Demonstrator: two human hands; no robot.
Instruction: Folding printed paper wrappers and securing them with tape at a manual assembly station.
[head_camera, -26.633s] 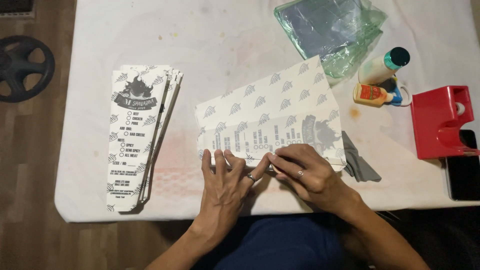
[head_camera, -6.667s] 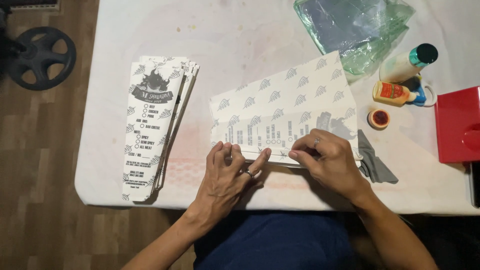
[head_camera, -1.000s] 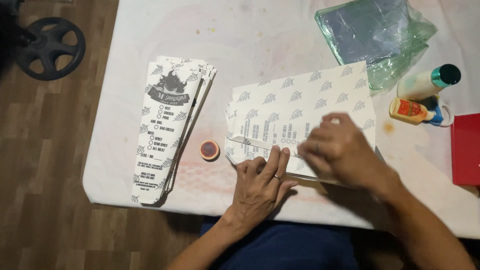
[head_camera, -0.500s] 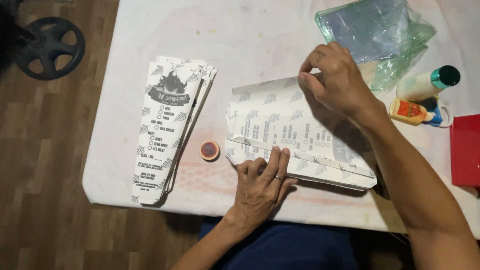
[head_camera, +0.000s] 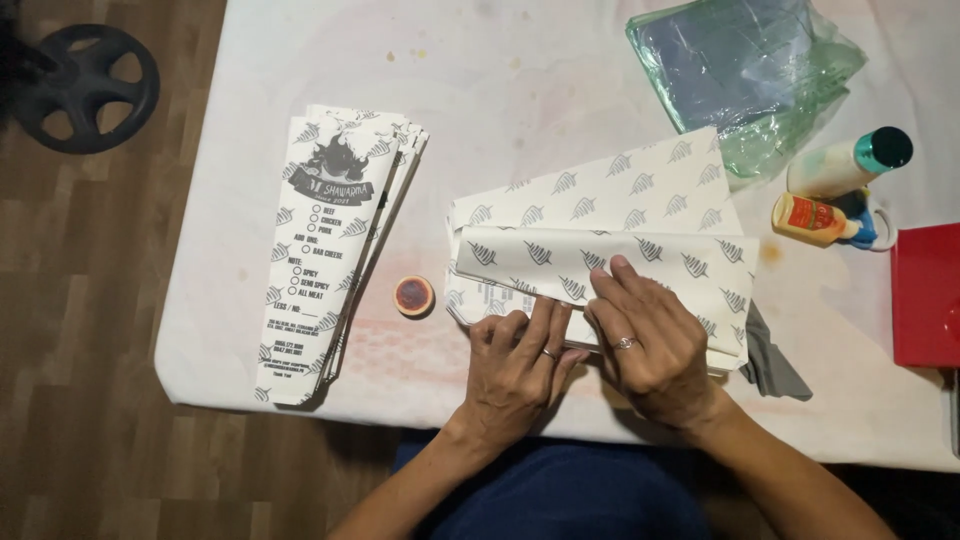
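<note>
Both hands, left (head_camera: 515, 365) and right (head_camera: 650, 340), press flat, fingers apparently unclenched, on the folded patterned paper (head_camera: 600, 235).

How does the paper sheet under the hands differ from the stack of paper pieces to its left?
The paper sheet is a single wide piece, part-folded, with a flap turned over its middle; the stack is several long narrow pieces lying flat, fanned slightly. The left hand and right hand press on the sheet; the stack lies untouched. The stack's top shows a flame emblem and checklist; the sheet shows mostly leaf marks. Both are white with grey print.
</note>
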